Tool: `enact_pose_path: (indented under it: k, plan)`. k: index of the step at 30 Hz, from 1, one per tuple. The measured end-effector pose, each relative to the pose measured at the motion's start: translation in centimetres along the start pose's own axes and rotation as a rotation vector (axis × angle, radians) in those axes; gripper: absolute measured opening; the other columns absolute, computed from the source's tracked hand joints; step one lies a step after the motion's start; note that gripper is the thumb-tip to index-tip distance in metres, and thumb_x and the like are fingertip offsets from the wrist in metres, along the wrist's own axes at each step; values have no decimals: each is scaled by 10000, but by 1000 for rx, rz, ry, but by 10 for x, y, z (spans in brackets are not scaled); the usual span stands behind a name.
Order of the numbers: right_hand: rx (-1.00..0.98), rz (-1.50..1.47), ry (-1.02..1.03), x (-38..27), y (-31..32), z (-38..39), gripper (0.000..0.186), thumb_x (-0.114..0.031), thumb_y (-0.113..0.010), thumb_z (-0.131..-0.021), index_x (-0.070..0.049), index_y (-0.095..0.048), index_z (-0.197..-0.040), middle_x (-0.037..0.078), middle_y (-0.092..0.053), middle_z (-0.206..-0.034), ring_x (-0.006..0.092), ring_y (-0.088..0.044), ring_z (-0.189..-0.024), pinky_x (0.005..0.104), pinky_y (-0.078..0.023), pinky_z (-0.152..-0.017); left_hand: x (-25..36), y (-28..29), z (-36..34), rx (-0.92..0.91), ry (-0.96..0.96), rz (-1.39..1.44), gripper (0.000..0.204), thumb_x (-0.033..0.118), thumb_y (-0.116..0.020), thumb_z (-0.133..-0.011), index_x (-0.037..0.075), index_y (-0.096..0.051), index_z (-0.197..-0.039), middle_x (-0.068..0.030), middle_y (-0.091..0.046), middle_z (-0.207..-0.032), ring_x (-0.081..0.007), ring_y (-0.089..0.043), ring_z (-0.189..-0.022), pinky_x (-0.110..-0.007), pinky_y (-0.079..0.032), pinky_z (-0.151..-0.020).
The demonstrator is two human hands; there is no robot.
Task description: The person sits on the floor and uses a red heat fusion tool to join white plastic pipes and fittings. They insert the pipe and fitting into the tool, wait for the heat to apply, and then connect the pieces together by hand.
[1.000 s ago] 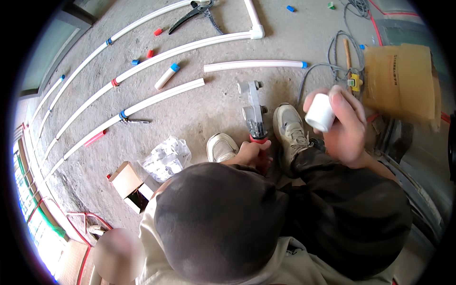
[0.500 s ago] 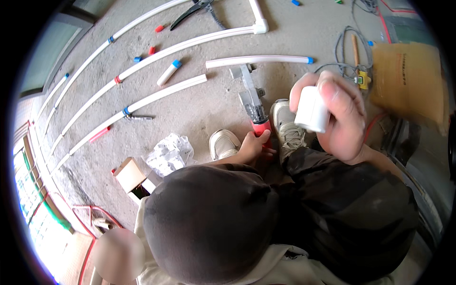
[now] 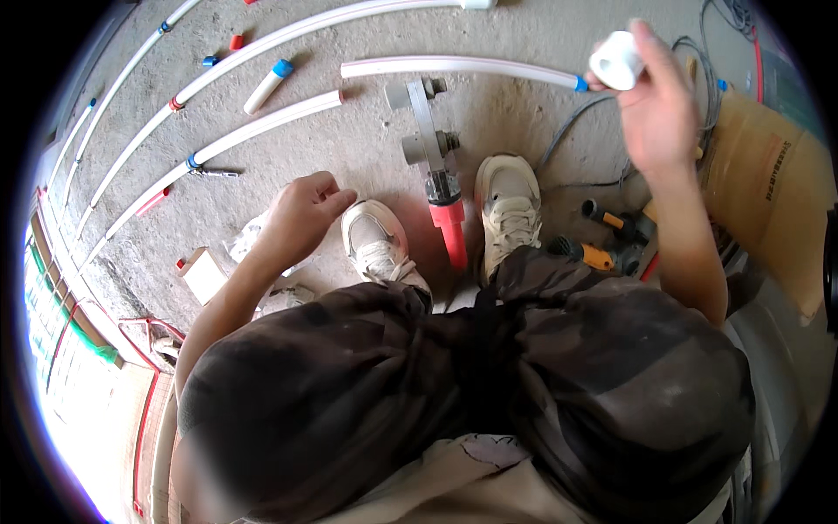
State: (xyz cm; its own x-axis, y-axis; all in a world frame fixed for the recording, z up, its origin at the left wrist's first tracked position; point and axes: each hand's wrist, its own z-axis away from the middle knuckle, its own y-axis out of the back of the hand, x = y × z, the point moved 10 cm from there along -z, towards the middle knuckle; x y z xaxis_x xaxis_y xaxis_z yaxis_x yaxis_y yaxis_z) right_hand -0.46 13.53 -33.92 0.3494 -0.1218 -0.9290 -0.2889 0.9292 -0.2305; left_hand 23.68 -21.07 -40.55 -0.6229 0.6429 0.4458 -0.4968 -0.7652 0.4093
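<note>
Two bare hands over a concrete floor, seen from the head. The right hand [image 3: 656, 113] is closed at the digits around a short white fitting [image 3: 614, 68], which sits at the far, left side of the palm, a digit along its right side and its round opening turned partly toward the viewer. In the view, the fitting lies just above and to the right of the blue end [image 3: 581, 84] of a white pipe [image 3: 463, 65]; a fingertip appears directly beside that end, though contact cannot be determined. The left hand [image 3: 305, 210], well apart from the fitting, is beside the left shoe [image 3: 375, 237], its fingers bent inward and its thumb pointing right; its underside is hidden, so whether it encloses anything cannot be told. Between the left shoe and the right shoe [image 3: 506, 205] is a red-handled tool [image 3: 448, 229], its metal head directed away from the person. Yellow-and-black tools [image 3: 597, 257] lie near the right knee, with a cardboard box [image 3: 742, 210] farther right.
</note>
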Motion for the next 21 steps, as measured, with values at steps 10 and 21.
enact_pose_path:
  k: [10,21]
  plan:
    - [-186,421,-53,-55,-157,104,202,-182,-537,-1035,-14,-580,-931,114,-680,-954,123,-543,-794,274,-432,-737,-3,-114,-4,-439,-279,53,428,425,-728,-938,-1,-768,-968,-185,-719,-868,-310,-710,-873,-438,-536,-812]
    - [-268,803,139,-134,-185,174,113,-45,-635,-751,34,-557,-771,152,-602,-725,186,-535,-625,316,-371,-566,31,-154,11,-688,-454,-177,464,392,-689,-1019,-16,-681,-800,-90,-615,-687,-165,-618,-702,-397,-471,-666]
